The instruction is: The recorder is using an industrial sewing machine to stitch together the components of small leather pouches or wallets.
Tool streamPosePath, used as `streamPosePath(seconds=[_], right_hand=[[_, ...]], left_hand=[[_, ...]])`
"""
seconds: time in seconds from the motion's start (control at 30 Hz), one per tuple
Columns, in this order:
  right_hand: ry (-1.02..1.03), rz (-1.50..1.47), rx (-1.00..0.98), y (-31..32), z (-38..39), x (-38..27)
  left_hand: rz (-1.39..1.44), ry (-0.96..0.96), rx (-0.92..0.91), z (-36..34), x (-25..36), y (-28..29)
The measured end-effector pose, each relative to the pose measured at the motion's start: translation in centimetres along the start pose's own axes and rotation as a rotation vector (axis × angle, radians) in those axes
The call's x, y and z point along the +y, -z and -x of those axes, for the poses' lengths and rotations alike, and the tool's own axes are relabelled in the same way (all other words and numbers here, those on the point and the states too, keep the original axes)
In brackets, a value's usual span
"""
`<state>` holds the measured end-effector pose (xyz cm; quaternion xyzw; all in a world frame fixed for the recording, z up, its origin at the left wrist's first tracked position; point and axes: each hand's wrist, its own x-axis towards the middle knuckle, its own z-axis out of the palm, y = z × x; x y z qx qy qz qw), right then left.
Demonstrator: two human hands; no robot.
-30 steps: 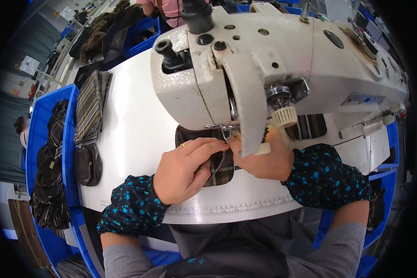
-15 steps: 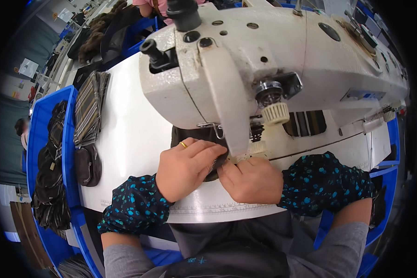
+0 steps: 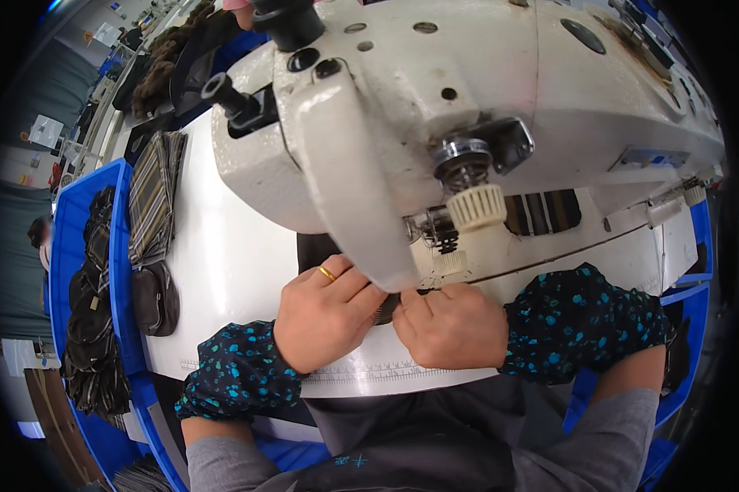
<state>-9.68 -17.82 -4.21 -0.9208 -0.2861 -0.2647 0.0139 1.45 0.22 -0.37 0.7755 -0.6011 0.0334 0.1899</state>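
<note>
A white sewing machine (image 3: pixel 386 123) stands over the table, its head just beyond my hands. Below it lies a dark brown fabric piece (image 3: pixel 314 248) with a zipper edge showing between my hands. My left hand (image 3: pixel 324 316), with a gold ring, presses on the piece with its fingers bent together at the zipper. Close by on the right, my right hand (image 3: pixel 451 326) pinches the near right edge of the piece. Both sets of fingertips are partly hidden, and the machine's lever cover blocks the needle area.
On the left stands a blue bin (image 3: pixel 123 328) of dark pouches. Beside it lie striped fabric pieces (image 3: pixel 156 189) and a dark pouch (image 3: pixel 154 299). A striped piece (image 3: pixel 543 213) rests under the machine arm. Another blue bin (image 3: pixel 688 353) is at the right.
My view has leaned nearer the machine, which now looks larger and further left. The fabric piece has turned slightly under the head; both hands keep their hold on it.
</note>
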Motion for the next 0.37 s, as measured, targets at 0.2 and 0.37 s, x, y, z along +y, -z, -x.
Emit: streamPosePath(seconds=[0.2, 0.37], right_hand=[[0.000, -0.050, 0.025, -0.12, -0.15, 0.17], [-0.024, 0.002, -0.031, -0.07, -0.16, 0.15]], left_hand=[[-0.064, 0.003, 0.077, -0.18, 0.01, -0.69], [-0.050, 0.017, 0.069, -0.66, -0.65, -0.96]])
